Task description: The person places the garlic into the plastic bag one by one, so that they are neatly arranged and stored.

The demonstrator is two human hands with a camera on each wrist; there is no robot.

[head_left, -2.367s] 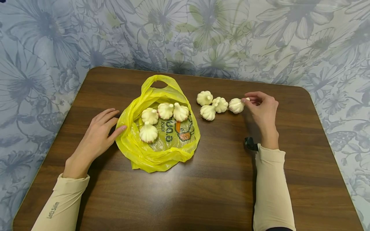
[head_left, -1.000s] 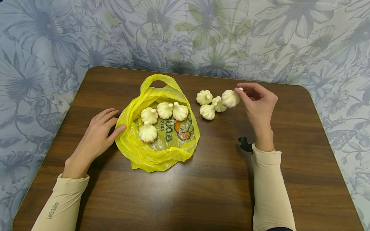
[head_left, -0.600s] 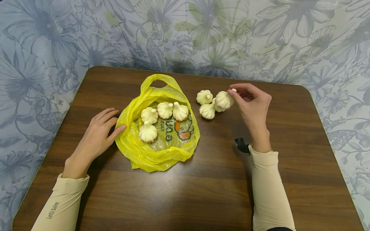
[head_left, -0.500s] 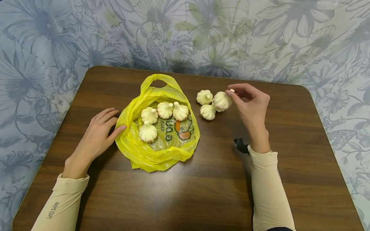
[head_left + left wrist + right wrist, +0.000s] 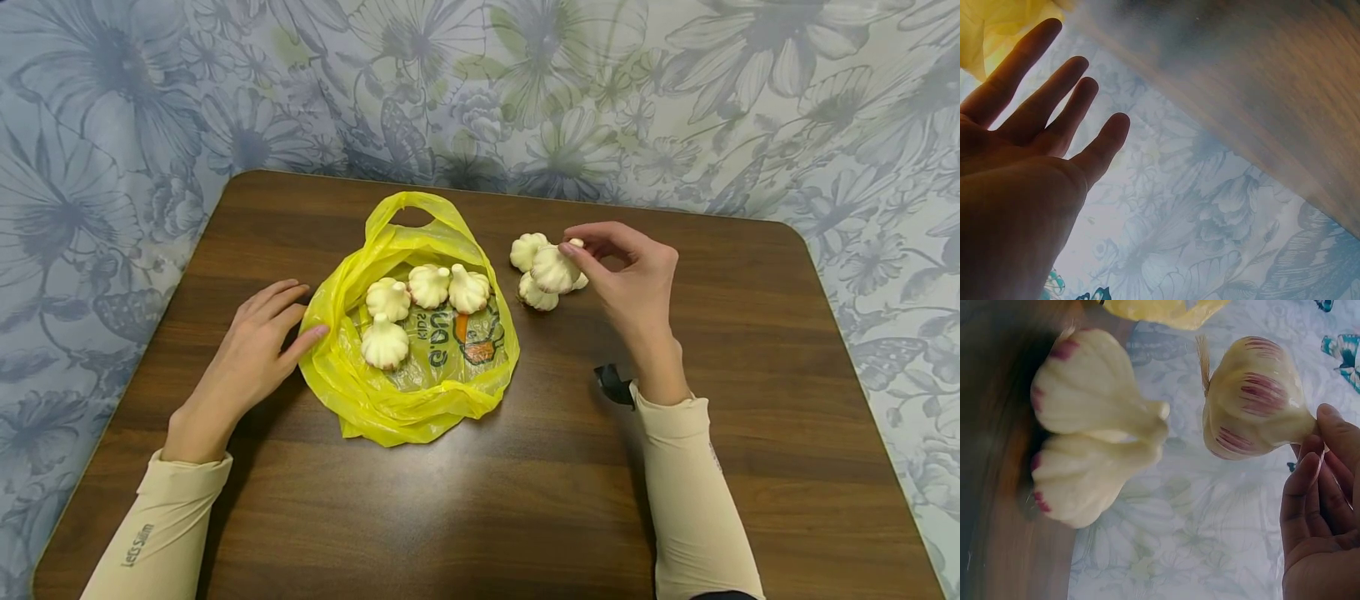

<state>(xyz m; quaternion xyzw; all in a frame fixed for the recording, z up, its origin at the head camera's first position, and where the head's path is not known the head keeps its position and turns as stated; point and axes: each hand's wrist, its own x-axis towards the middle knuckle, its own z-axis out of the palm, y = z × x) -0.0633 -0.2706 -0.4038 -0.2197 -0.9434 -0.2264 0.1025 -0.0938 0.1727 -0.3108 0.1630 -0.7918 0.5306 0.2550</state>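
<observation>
My right hand (image 5: 633, 279) pinches a garlic bulb (image 5: 553, 268) by its stem, above a small group of bulbs on the table. In the right wrist view the held garlic bulb (image 5: 1254, 400) shows purple streaks and a dry root tuft. Part of the group is hidden behind it in the head view; one bulb (image 5: 528, 250) shows at the back and another (image 5: 537, 293) in front. My left hand (image 5: 247, 350) lies with extended fingers at the left side of a yellow plastic bag (image 5: 330, 375), its thumb at the rim. Inside the opened bag sit several garlic bulbs (image 5: 385, 343).
Everything stands on a brown wooden table (image 5: 540, 500) with rounded far corners. A flower-patterned wall (image 5: 480, 92) rises directly behind its far edge. The bag's handle loop (image 5: 408, 202) points toward the wall. A black wrist camera (image 5: 613, 385) juts from my right wrist.
My right hand has lifted the garlic bulb off the table from the right end of the group and carried it left over the other bulbs. The left hand and bag stay in place.
</observation>
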